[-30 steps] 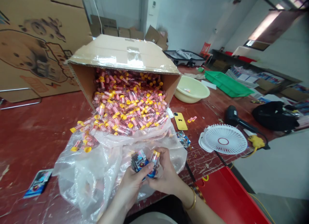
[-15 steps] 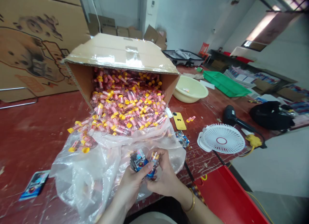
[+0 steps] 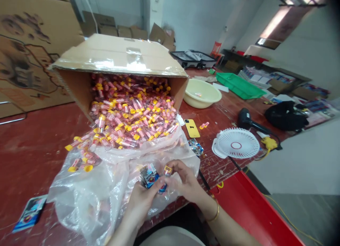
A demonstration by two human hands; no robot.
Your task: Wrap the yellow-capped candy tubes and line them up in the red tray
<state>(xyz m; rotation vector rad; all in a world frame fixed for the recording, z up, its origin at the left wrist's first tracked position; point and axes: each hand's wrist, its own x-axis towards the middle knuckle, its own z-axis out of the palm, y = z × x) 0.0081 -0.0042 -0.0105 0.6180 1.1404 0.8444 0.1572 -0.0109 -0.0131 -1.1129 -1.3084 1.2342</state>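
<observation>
Over the front of the clear plastic bag (image 3: 87, 200), both my hands are close together. My left hand (image 3: 145, 198) is closed on a small stack of blue-and-black printed packets (image 3: 149, 176), its thumb pressed on them. My right hand (image 3: 186, 180) pinches a small clear tube with a yellow end (image 3: 166, 171); a blue printed piece shows at the tube's lower end, partly hidden by fingers. In front of the hands, a cardboard box (image 3: 117, 56) lies on its side. Many pink-filled tubes with yellow caps (image 3: 132, 122) spill from it onto the bag.
On the red table (image 3: 32, 147) lie blue packets (image 3: 30, 212) at left and more packets (image 3: 196, 147) near a yellow phone (image 3: 191, 128). A white fan (image 3: 236, 143), black hair dryer (image 3: 245, 118), cream basin (image 3: 202, 93) and green tray (image 3: 239, 86) stand right.
The view has shifted, so the box and table things sit further left in the picture. Both hands stay together, and the right fingers have shifted slightly around the tube.
</observation>
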